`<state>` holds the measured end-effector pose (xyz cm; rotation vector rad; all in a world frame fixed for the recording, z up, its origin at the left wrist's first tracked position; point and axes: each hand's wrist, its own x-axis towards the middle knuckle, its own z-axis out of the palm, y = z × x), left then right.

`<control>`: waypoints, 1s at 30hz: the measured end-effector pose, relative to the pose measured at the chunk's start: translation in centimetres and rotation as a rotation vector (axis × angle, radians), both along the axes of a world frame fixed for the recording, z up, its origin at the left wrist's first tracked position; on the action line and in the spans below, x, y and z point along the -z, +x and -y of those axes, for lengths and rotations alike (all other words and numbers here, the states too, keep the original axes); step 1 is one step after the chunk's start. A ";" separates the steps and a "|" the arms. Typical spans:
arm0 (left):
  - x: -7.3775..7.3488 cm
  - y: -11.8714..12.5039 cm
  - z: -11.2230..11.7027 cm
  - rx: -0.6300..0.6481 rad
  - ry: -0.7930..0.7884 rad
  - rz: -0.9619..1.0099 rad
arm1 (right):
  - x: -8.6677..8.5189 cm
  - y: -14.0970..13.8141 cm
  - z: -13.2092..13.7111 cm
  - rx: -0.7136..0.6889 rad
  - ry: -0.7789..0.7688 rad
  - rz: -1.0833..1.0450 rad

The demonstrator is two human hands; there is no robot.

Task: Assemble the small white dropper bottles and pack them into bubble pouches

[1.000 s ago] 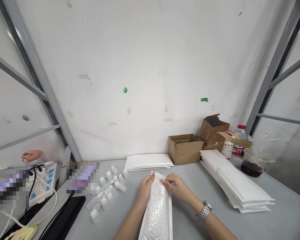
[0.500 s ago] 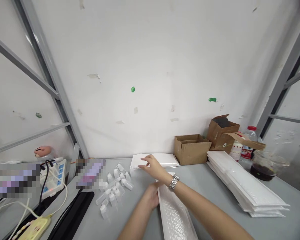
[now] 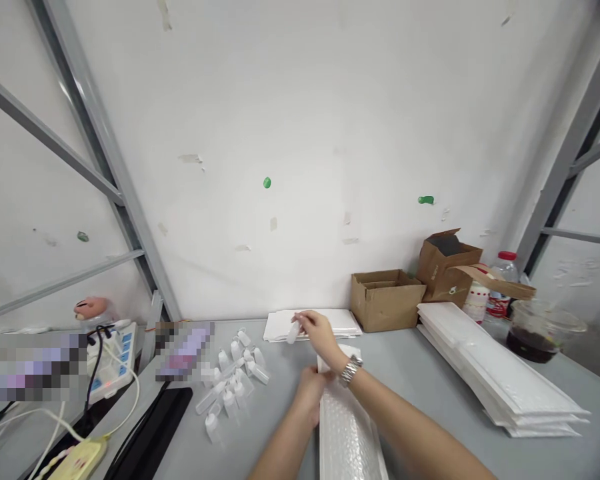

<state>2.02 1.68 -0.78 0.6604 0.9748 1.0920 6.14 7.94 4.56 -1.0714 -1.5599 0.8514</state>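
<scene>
A small translucent bottle [image 3: 294,331] is pinched between the fingertips of my right hand [image 3: 321,335], which wears a metal watch at the wrist. My left hand [image 3: 313,389] grips the upper left edge of a white bubble mailer [image 3: 350,433], near its mouth; some of its fingers are hidden. The mailer lies lengthwise, running down under my right forearm. Left of my hands, a loose group of small clear bottles with white caps [image 3: 229,401] stands and lies on the grey table [image 3: 275,393]. Beyond my right hand is a flat stack of white sheets or cards [image 3: 337,320].
At the right lies a stack of white bubble mailers [image 3: 495,360], beside a plastic cup of dark drink [image 3: 533,343]. An open cardboard box [image 3: 387,303] and brown paper bag [image 3: 443,270] stand against the wall. A power strip [image 3: 115,363], cables and black pad [image 3: 153,433] occupy the left.
My right hand has shifted slightly right and its fingers have closed, with a small bottle now visible in them. My left hand keeps hold of the mailer. The view has shifted slightly.
</scene>
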 end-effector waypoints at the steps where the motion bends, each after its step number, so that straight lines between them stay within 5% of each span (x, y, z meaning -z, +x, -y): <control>1: -0.2 -0.1 0.0 -0.001 0.012 -0.001 | -0.4 1.7 0.5 0.037 0.028 -0.024; 6: -1.4 0.0 0.8 -0.011 0.109 -0.035 | -0.1 9.8 3.3 0.220 0.167 -0.042; 10: -1.4 0.4 1.2 0.055 0.183 -0.113 | 1.2 12.5 4.4 0.234 0.153 0.013; 22: -0.7 0.8 1.0 0.153 0.281 -0.287 | 3.2 11.5 4.5 0.139 -0.168 -0.113; 30: -0.4 0.9 0.9 0.033 0.220 -0.273 | 3.9 10.9 5.6 0.041 0.009 0.452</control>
